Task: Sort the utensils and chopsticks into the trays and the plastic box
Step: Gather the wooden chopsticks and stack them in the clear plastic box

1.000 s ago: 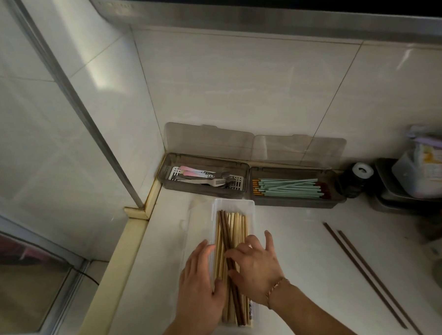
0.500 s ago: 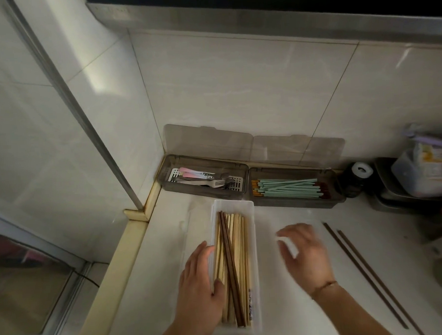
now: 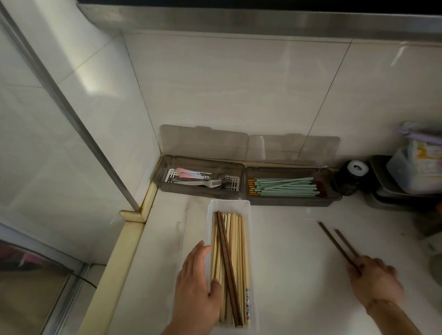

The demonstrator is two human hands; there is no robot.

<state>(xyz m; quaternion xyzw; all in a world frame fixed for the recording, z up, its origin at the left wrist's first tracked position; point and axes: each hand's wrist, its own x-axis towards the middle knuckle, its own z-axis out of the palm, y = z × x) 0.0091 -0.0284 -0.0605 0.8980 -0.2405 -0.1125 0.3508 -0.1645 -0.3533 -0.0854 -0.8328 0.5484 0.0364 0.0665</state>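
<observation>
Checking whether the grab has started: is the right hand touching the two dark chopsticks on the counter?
Touching. In the head view the right hand covers the near ends of the dark chopsticks, fingers curled around them; the image is slightly blurred.

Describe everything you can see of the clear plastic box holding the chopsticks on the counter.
The plastic box is a long, narrow, translucent whitish container, open on top, lying flat on the white counter just in front of the two grey trays. It holds a bundle of pale wooden chopsticks with two dark brown ones lying across them. The left hand rests on its left wall, thumb inside.
</observation>
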